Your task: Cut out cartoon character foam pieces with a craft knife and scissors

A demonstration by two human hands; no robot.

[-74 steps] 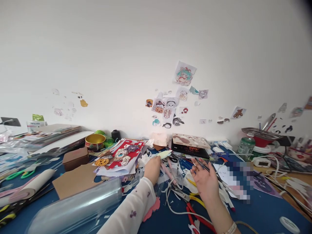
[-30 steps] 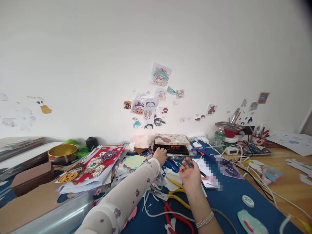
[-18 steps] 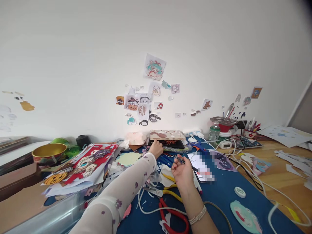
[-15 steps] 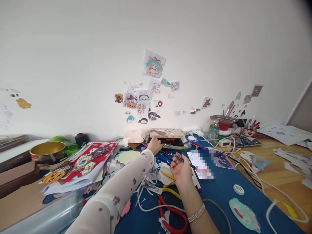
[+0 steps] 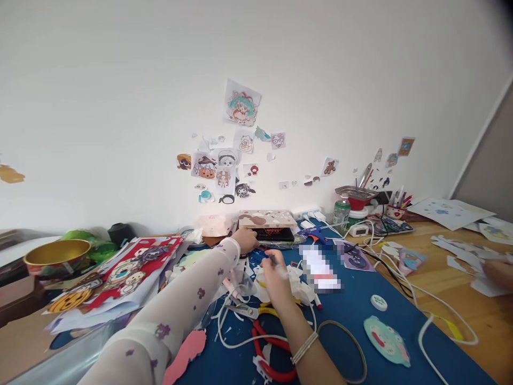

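My left hand [image 5: 247, 240] reaches far across the blue mat, in a white sleeve with purple flowers. It is at the left front of a dark box [image 5: 276, 235], which lies under a pale patterned box [image 5: 266, 218]; its fingertips are hard to make out. My right hand [image 5: 276, 272], somewhat blurred, is closed round a slim dark pen [image 5: 272, 260] above white paper scraps [image 5: 298, 286]. Below the right wrist lie scissors with red handles [image 5: 276, 371] and a yellow-handled cutting tool [image 5: 250, 312].
A phone [image 5: 319, 267] with a blurred screen lies right of my right hand. White cables [image 5: 420, 331] run over the mat's right side. A gold bowl [image 5: 58, 254] and paper cutouts [image 5: 128, 272] are left. Another person's hand [image 5: 499, 272] shows at the right edge.
My right hand has turned over, palm now away from view, and moved inward with the pen. The left hand stays by the boxes. The view has swung slightly right; another person's hand has appeared.
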